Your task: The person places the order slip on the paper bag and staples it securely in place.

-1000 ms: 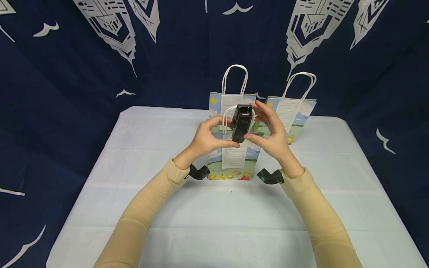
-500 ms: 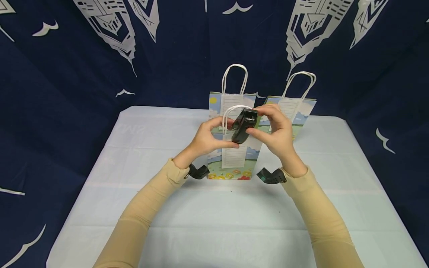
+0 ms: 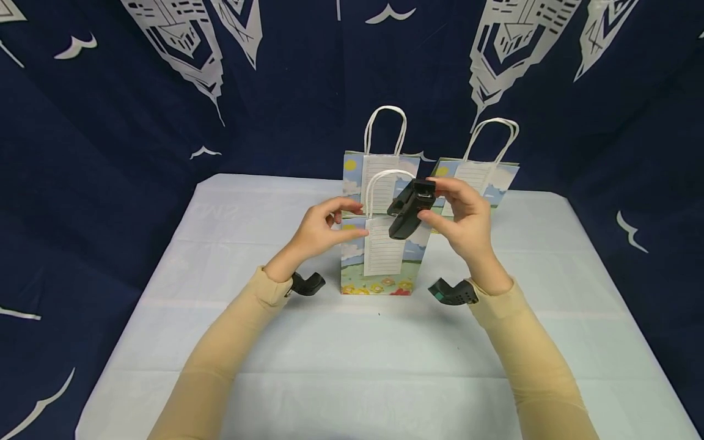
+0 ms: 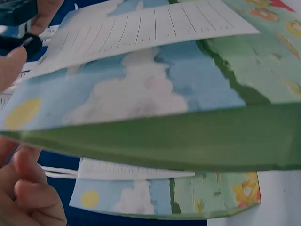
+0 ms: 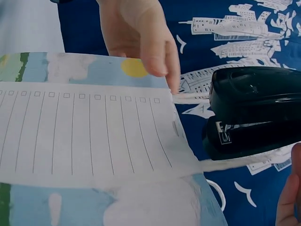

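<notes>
In the head view my right hand [image 3: 464,214] holds a black stapler [image 3: 411,209] between thumb and fingers, above the front paper bag's right side. The right wrist view shows the stapler [image 5: 254,110] beside the bag's top edge, its jaws a little apart. At the bag's upper left my left hand [image 3: 321,229] holds nothing, thumb and fingers apart. In the left wrist view its fingers [image 4: 35,188] are loosely bent beside the bag's green side. The front bag [image 3: 379,284] stands upright, printed with sky and flowers. A lined white sheet [image 3: 383,250] lies against its front.
Behind stand two similar bags with white handles, a back-left bag [image 3: 352,174] and a back-right bag [image 3: 503,177], each with a lined sheet. All stand on a white-covered table [image 3: 352,360], before a dark blue patterned cloth [image 3: 308,73].
My left hand has come off the stapler and moved left. My right hand has tilted the stapler and carried it slightly right. The bags stay where they were.
</notes>
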### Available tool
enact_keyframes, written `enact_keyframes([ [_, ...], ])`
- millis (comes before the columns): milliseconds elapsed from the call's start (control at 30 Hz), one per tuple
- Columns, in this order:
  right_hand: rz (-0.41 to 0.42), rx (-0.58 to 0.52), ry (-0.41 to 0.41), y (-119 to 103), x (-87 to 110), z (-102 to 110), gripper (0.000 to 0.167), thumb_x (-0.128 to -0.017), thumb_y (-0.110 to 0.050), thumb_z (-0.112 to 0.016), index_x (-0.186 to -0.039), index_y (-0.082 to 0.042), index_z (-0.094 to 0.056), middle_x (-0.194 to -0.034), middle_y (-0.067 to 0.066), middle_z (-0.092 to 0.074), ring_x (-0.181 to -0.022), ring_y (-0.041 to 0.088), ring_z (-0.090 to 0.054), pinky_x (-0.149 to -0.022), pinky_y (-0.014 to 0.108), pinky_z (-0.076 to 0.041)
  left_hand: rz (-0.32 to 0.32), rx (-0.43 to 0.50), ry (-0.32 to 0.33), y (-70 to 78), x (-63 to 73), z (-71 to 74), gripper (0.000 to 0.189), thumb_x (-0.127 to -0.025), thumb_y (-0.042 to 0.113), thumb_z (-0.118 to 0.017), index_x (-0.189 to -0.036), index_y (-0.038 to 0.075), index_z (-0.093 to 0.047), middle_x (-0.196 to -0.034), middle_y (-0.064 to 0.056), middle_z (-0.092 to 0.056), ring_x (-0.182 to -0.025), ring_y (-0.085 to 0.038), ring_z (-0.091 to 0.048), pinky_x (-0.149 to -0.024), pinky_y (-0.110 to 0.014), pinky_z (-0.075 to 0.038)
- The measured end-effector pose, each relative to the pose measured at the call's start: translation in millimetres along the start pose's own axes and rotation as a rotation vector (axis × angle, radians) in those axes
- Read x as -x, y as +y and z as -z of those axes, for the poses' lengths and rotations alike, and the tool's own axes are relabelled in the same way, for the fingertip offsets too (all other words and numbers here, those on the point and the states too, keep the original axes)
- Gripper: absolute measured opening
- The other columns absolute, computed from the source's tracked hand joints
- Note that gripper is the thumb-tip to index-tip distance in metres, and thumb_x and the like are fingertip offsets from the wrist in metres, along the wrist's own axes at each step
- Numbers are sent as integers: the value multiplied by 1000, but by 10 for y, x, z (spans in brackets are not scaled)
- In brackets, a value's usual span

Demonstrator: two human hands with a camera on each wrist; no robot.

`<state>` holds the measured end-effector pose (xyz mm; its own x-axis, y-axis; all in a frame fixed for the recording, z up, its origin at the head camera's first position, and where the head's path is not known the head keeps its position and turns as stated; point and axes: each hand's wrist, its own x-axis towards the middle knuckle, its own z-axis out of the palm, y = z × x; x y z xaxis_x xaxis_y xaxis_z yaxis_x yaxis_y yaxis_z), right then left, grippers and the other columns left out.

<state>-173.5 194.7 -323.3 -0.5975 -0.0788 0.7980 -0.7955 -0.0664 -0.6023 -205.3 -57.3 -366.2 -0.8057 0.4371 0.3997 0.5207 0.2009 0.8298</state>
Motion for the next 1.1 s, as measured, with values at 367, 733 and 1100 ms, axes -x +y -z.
enact_keyframes([
  [367, -62, -141, 36, -52, 74, 171, 49, -75, -15, -80, -113, 10, -61, -104, 8, -67, -92, 19, -63, -81, 27, -50, 95, 128, 58, 280, 111, 145, 13, -86, 0, -66, -96, -9, -67, -86, -20, -66, -56, -28, -55, -48, -22, -37],
  [733, -116, -262, 105, -84, 243, 415, 44, -76, -2, -77, -113, 14, -59, -103, 14, -67, -92, 22, -63, -75, 27, -53, 3, 93, 207, 195, 142, 447, 10, -87, -5, -63, -93, -12, -66, -71, -21, -59, -49, -13, -42, -48, -21, -37],
  [1100, -220, -152, 137, -79, 497, 800, 31, -85, 10, -62, -116, 13, -58, -109, 10, -66, -97, 18, -62, -82, 23, -50, 20, 195, 398, -111, 154, 946, 17, -88, 4, -65, -96, -11, -64, -75, 4, -61, -57, -12, -43, -51, -21, -38],
])
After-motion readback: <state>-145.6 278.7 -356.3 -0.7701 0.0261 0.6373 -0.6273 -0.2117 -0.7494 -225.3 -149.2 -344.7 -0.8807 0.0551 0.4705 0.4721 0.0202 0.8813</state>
